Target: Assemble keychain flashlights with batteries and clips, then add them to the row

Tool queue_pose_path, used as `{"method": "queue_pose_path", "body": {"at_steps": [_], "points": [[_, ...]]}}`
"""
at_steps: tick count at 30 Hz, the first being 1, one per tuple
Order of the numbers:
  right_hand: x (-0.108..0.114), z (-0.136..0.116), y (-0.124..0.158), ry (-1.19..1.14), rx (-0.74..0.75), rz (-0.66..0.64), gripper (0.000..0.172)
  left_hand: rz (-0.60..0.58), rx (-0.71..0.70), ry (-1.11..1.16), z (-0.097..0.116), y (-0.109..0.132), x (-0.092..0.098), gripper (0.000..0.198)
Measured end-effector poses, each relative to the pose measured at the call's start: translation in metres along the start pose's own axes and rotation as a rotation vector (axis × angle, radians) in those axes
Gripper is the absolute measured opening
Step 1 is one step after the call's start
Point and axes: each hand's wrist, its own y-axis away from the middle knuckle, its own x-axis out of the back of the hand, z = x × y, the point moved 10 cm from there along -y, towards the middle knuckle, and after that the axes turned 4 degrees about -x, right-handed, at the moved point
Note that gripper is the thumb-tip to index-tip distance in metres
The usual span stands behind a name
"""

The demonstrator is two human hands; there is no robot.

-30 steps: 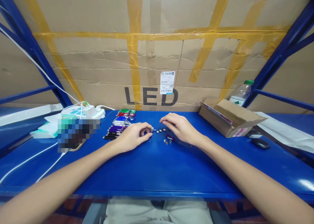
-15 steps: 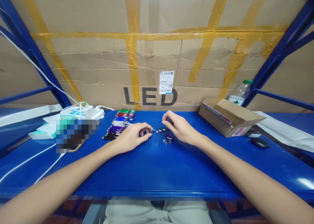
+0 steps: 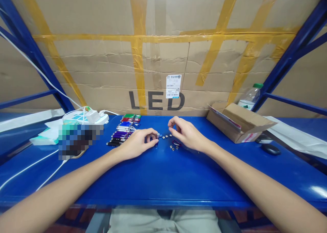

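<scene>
My left hand (image 3: 139, 143) is closed around a small blue penlight with a silver end (image 3: 158, 135); the fingers hide most of it. Across a short gap, my right hand (image 3: 186, 133) hovers above the table with its thumb and fingertips curled together. Whatever sits in that pinch, if anything, is too small to make out. Several button cells (image 3: 167, 136) lie between and below the hands. A purple carabiner clip (image 3: 176, 143) rests beside the right hand. Left of my left hand, penlights (image 3: 125, 123) in several colours are lined up in a row.
An open cardboard box (image 3: 237, 122) stands at the back right, near a black mouse (image 3: 270, 149) and a green-capped bottle (image 3: 251, 96). At left are a power strip (image 3: 95, 116), a tissue pack (image 3: 48, 134) and white cables. A large carton (image 3: 107, 66) backs the blue table (image 3: 163, 178).
My right hand's thumb and fingertips have dipped very slightly. The left hand keeps its hold on the penlight in nearly the same place.
</scene>
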Motion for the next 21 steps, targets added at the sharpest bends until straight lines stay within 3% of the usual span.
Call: {"method": "queue_pose_path", "body": {"at_steps": [21], "points": [[0.0001,-0.0088,0.0016,-0.014,0.092,-0.026,0.008,-0.016,0.007,0.027,-0.0016,0.0004,-0.0037,0.025]]}}
